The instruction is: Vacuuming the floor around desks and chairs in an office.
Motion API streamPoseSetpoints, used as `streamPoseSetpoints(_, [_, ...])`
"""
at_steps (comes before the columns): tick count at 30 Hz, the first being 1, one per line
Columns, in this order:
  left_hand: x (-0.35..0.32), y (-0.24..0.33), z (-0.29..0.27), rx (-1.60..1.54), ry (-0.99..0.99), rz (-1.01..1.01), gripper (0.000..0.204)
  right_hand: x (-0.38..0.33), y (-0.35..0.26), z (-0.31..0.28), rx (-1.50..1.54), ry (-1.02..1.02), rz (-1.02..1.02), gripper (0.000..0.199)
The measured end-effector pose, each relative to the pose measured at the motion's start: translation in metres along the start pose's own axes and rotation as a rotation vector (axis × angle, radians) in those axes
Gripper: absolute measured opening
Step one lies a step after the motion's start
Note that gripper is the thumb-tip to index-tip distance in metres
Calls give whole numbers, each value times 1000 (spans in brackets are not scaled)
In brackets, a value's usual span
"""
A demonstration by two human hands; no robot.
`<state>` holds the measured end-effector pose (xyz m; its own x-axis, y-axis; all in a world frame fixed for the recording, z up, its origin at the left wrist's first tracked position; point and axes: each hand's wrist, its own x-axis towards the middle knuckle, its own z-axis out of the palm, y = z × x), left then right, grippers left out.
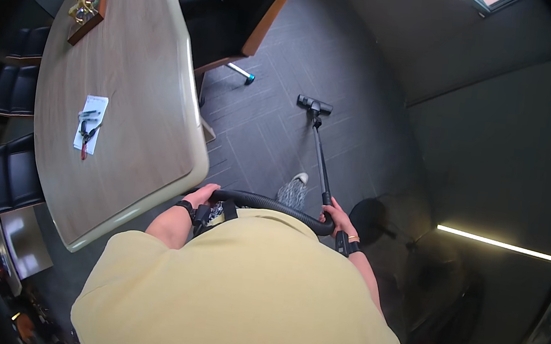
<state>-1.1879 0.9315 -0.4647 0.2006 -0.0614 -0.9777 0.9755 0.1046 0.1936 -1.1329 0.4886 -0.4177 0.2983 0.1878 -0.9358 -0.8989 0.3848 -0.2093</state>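
Note:
My right hand is wrapped round the handle end of a vacuum cleaner wand. The wand slants away from me over the floor to a flat dark floor head, which lies on the grey flooring. A ribbed black hose bends from the right hand across the front of my body. At its left end my left hand closes on the hose, beside the table's near corner; its fingers are partly hidden. One of my shoes shows beyond the hose, left of the wand.
A long wooden table fills the left, bearing a notepad with pens and golden figurines on a tray. A black chair stands at its right side, its wheeled foot near the floor head. A dark wall bounds the right.

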Motion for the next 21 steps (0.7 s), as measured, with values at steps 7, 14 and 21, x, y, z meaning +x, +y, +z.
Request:
streamPoseSetpoints(7, [-11,125,139,235,39,151,24,8,-207,-53,-315,-73,-20,77])
streamPoseSetpoints(14, [-7,203,179,86,110,220,23,19,-269,-53,-244,-114,0,72])
streamPoseSetpoints(21, [22,258,208,245,21,193,29,22,-352,-42,-272,-81,4,71])
